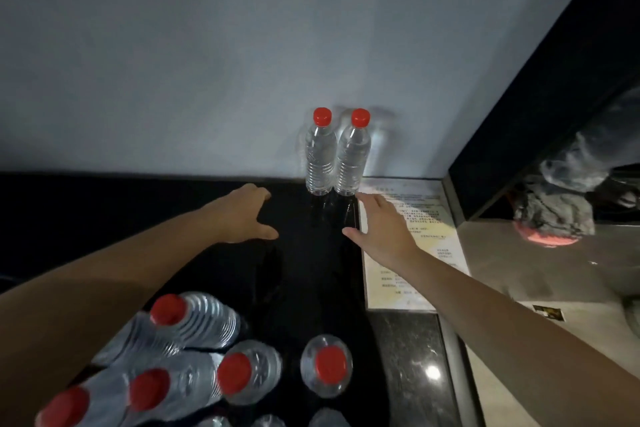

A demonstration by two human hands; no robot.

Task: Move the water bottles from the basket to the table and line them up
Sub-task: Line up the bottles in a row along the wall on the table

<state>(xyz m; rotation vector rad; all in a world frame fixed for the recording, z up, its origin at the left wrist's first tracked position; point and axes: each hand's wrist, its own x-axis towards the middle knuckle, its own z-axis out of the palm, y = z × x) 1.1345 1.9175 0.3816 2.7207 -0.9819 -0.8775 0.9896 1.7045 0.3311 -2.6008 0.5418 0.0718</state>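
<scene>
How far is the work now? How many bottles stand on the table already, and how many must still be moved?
Done: two red-capped bottles stand upright side by side at the wall on the black table. In hand: nothing; the left hand and right hand are open and empty near that pair. Left: at least five bottles crowd the near edge, more cut off below; the basket cannot be made out.

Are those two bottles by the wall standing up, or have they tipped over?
Standing upright. Both water bottles rest on their bases on the black table, red caps on top, side by side against the wall. Neither hand touches them.
</scene>
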